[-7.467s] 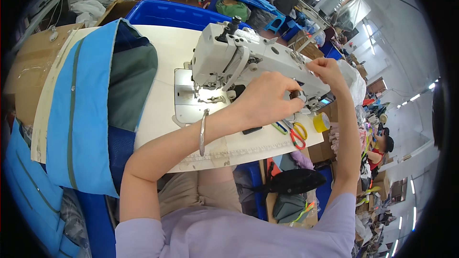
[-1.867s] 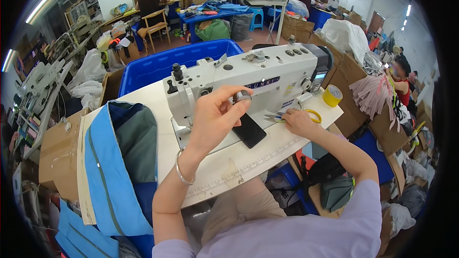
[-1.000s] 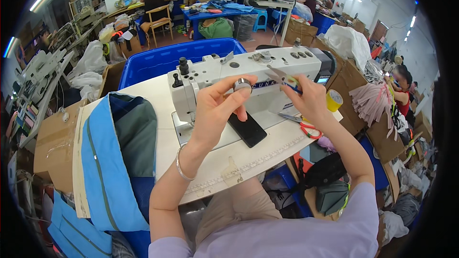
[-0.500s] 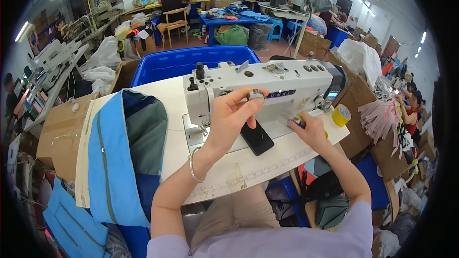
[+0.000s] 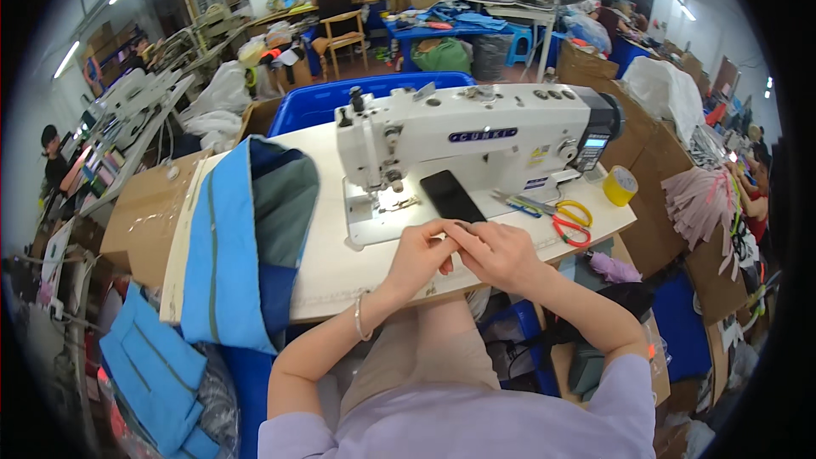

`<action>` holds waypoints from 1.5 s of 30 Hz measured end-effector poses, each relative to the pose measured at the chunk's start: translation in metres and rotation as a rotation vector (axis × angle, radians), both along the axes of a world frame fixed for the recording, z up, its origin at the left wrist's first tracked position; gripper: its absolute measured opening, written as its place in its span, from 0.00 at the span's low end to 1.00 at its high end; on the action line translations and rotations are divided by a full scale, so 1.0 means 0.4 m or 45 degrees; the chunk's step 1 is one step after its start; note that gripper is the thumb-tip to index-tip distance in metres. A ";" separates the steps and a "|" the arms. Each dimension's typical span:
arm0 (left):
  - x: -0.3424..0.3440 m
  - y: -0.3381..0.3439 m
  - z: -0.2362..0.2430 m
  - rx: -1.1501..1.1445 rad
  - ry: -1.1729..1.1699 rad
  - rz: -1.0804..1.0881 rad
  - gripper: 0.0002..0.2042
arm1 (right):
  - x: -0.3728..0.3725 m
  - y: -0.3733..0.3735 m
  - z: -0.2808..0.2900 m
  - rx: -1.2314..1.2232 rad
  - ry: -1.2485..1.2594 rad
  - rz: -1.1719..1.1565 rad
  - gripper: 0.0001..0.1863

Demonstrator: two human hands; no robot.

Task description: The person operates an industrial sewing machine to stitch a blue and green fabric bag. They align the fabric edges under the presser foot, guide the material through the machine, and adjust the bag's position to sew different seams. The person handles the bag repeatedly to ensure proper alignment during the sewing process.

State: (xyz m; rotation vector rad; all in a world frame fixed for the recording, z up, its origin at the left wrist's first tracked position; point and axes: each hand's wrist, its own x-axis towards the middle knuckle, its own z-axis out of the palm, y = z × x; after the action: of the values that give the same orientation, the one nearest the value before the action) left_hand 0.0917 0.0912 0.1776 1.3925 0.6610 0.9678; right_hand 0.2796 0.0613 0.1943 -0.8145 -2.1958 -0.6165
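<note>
Near the glossy, rectangular phone [image 5: 453,195] | left hand [image 5: 418,262], right hand [image 5: 505,257] touching | grip — can't make out

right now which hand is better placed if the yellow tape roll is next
Probably the right hand: it is nearer the yellow tape roll, near the table's right end; the left hand is farther away.

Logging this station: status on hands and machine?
Left hand and right hand touching; contents unclear. Sewing machine untouched. Phone lies just beyond both.
</note>
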 end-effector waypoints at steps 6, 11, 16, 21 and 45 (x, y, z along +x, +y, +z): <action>-0.106 -0.112 -0.099 -0.063 0.303 0.117 0.13 | -0.086 -0.066 -0.081 -0.236 -0.175 0.036 0.22; -0.229 -0.203 -0.094 0.064 0.851 0.145 0.17 | -0.127 -0.144 -0.149 -0.696 -0.054 0.147 0.23; -0.307 -0.298 -0.089 0.260 0.262 0.527 0.14 | -0.205 -0.211 -0.121 -0.912 0.198 0.372 0.22; -0.302 -0.358 -0.099 0.295 -0.068 0.571 0.12 | -0.285 -0.216 -0.117 -0.950 0.435 0.516 0.21; -0.406 -0.179 -0.829 -1.700 -0.899 0.991 0.12 | -0.061 -0.050 -0.267 -0.590 0.678 -0.397 0.09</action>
State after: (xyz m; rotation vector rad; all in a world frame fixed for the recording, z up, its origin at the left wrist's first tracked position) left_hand -0.0707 0.0196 -0.1541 -0.4293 1.0071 1.1279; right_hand 0.2551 0.0413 0.0875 -1.3965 -1.7408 -0.0016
